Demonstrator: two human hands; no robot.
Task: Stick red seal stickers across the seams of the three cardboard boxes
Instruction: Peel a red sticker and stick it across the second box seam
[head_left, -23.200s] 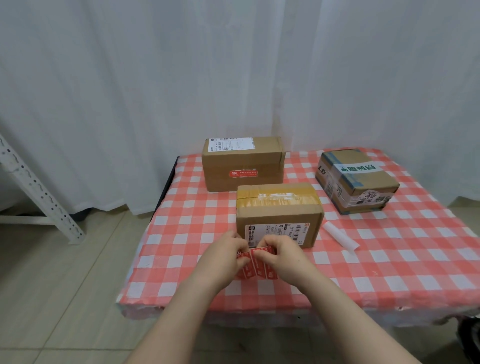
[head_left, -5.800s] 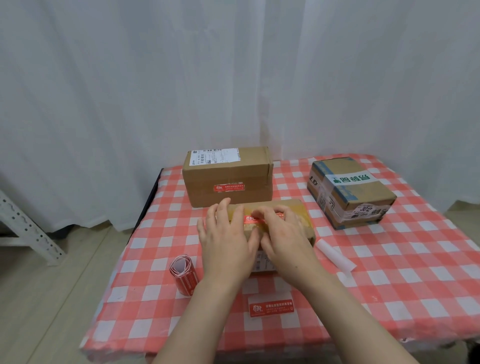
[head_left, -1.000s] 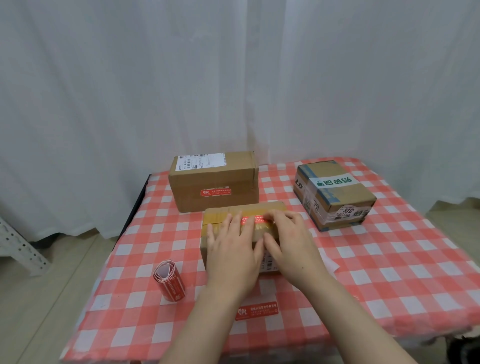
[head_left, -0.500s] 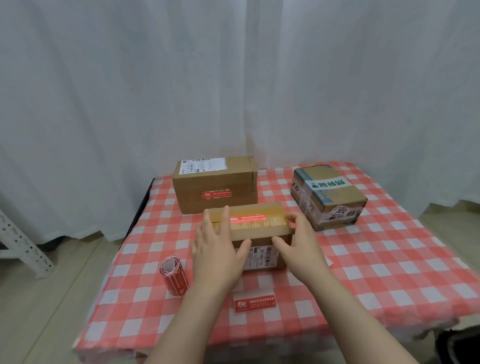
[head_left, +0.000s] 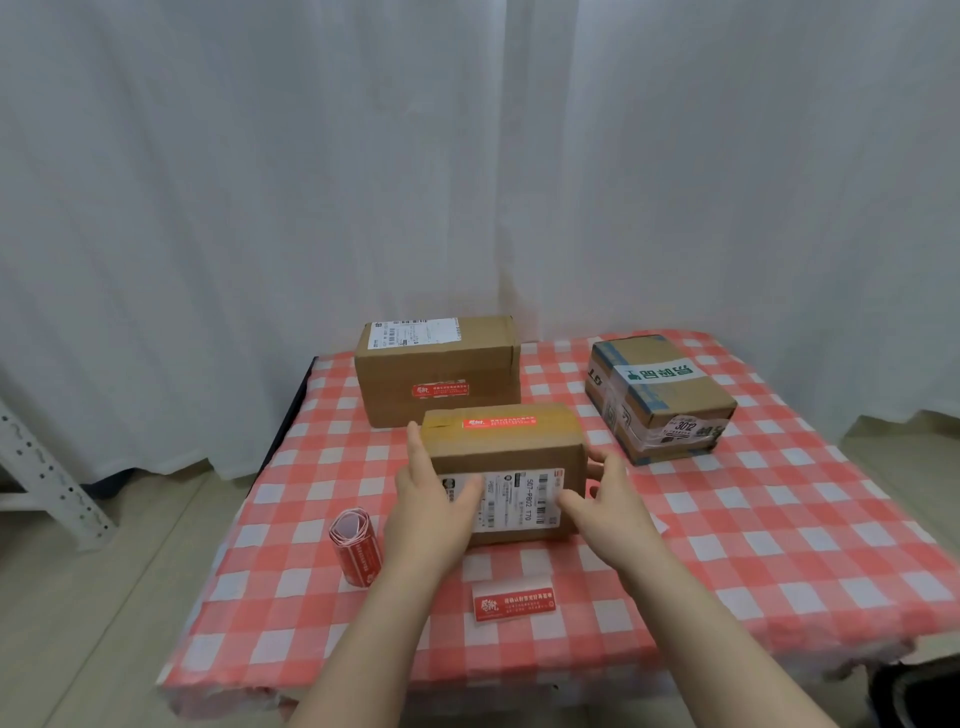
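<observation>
The near cardboard box stands mid-table with a red seal sticker stuck along its top seam. My left hand lies against its left end, fingers straight, thumb on the front label. My right hand touches the right end, thumb on the front face. The far box carries a red sticker on its front. No red sticker shows on the right box, wrapped in green-printed tape. A red sticker roll stands left of my left hand.
A single red sticker on white backing lies near the table's front edge. The checked tablecloth covers the table. White curtains hang behind. A white metal rack leg stands on the floor at left.
Both hands have left the top of the near box, where they were pressing the red sticker down, and now sit at its two ends. The sticker stays stuck on top.
</observation>
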